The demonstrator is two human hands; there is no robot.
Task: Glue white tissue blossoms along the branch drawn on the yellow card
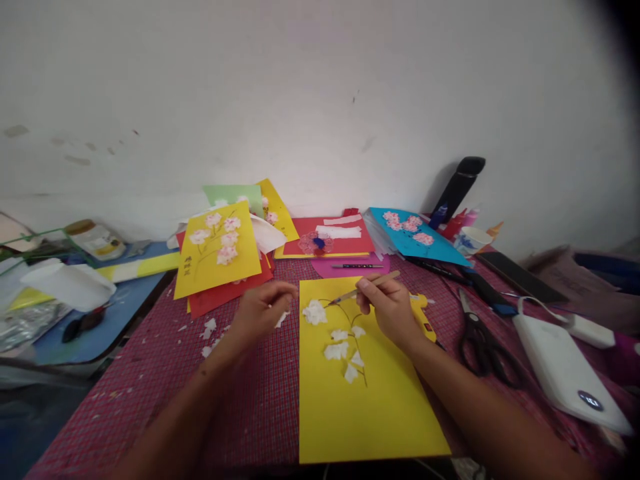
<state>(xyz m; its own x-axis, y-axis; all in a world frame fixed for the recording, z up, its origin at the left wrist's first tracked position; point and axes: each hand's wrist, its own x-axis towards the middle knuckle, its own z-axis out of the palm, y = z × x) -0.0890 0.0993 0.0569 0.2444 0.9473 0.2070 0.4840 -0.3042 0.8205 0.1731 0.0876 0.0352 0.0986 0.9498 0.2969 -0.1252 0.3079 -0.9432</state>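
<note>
A yellow sheet of paper (370, 427) lies on the near middle of the desk (250, 413), which is covered in a red checked cloth. Its near edge sits close to the near edge of the desk, and its yellow surface runs on below the drawn branch (358, 347). To the left, a strip of cloth opens toward the desk's left edge, with white paper scraps (209, 330) lying on its far part. The right side is tighter: a yellow tool (421, 313), partly behind the wrist, then black-handled scissors (493, 353) and a white power bank (565, 367). On the far side, a purple sheet (325, 269) with a slim patterned pen (357, 266) on it lies just beyond the yellow sheet, between a yellow flower card (245, 260) on the left and a blue flower card (440, 250) on the right.

The right hand (390, 312) is over the sheet's far right part, fingers pinched around a paintbrush (345, 297). Its tip points left, just beside the white paper flower (315, 312); whether it touches the sheet, I cannot tell. White petals (336, 351) lie along the branch, nearer than the brush. The left hand (263, 308) is just left of the sheet, fingers curled; whether they grip the white piece (283, 319) beside them, I cannot tell.
</note>
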